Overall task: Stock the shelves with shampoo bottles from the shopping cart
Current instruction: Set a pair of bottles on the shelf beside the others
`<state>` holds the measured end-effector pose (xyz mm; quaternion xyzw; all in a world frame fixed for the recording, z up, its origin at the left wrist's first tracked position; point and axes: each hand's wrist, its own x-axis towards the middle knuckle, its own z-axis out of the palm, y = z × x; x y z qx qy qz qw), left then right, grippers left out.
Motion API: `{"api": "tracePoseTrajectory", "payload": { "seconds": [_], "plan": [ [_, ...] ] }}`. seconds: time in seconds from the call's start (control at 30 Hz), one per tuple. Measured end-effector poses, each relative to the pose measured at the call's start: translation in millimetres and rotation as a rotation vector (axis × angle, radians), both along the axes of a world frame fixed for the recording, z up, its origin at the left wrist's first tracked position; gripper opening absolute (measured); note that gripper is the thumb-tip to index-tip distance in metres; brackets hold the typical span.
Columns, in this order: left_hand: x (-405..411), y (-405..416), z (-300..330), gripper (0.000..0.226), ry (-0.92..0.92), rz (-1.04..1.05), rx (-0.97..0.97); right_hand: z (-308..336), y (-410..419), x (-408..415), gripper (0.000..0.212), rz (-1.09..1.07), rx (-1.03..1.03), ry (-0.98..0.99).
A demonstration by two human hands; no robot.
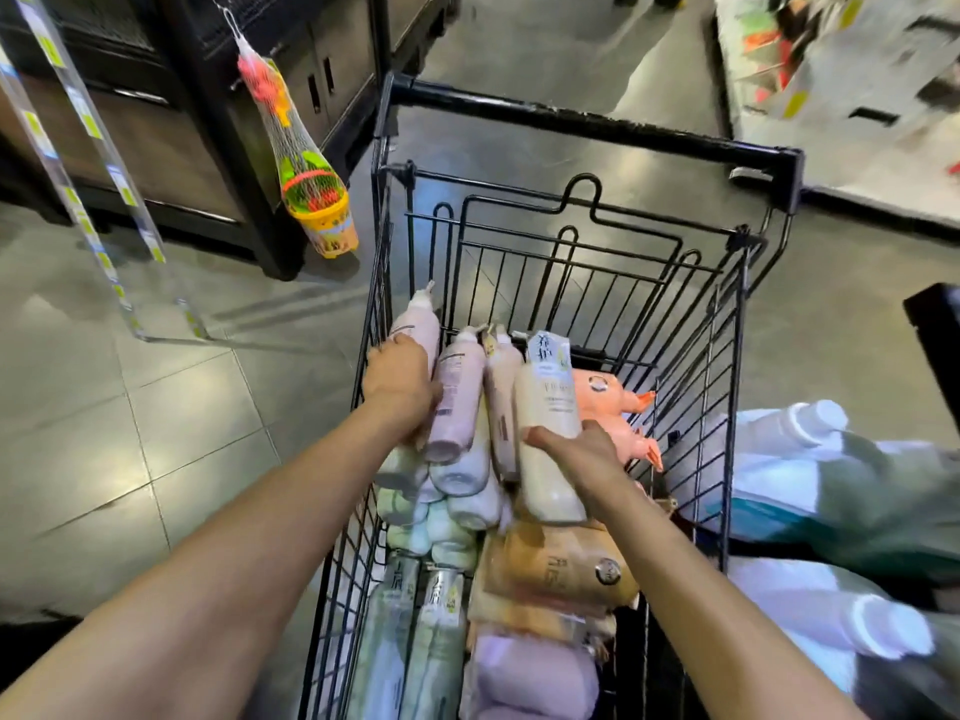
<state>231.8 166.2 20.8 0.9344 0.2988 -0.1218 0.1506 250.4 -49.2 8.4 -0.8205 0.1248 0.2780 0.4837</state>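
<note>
Shampoo bottles [457, 475] lie heaped inside the black wire shopping cart [727, 356]. Left hand [400, 376], by the cart's left wall, grips pale pink bottles [452, 402]; right hand [587, 454] clasps a cream bottle [545, 433] mid-cart.

**Hidden, cropped and blurred regions at the cart**

The left hand [400, 379] covers most of one pink bottle [422, 324]; its fingertips are out of sight. Labels on the green bottles [410, 631] are illegible, their bases cut by the bottom edge. Shelf goods [852, 54] upper right are motion-blurred beyond identification.
</note>
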Motion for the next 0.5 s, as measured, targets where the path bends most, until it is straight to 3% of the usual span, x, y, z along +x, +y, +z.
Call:
{"api": "tracePoseTrajectory", "payload": {
  "seconds": [0.07,0.17,0.3,0.37,0.5],
  "plan": [
    [-10,0,13,0.055,-0.05,0.04,-0.075,4,-17,-11,0.052,-0.039,0.033,0.032],
    [-27,3,32,0.043,-0.065,0.105,-0.266,17,-36,-30,0.037,-0.078,0.106,0.07],
    [-65,14,53,0.027,-0.166,0.425,-0.838,35,-53,-64,0.052,-0.137,0.15,0.08],
    [-94,10,65,0.016,-0.206,0.523,-1.035,43,-59,-83,0.052,-0.183,0.172,0.086],
    [-156,-7,79,0.024,-0.255,0.581,-1.261,65,-65,-129,0.021,-0.239,0.257,0.094]
  ]
}}
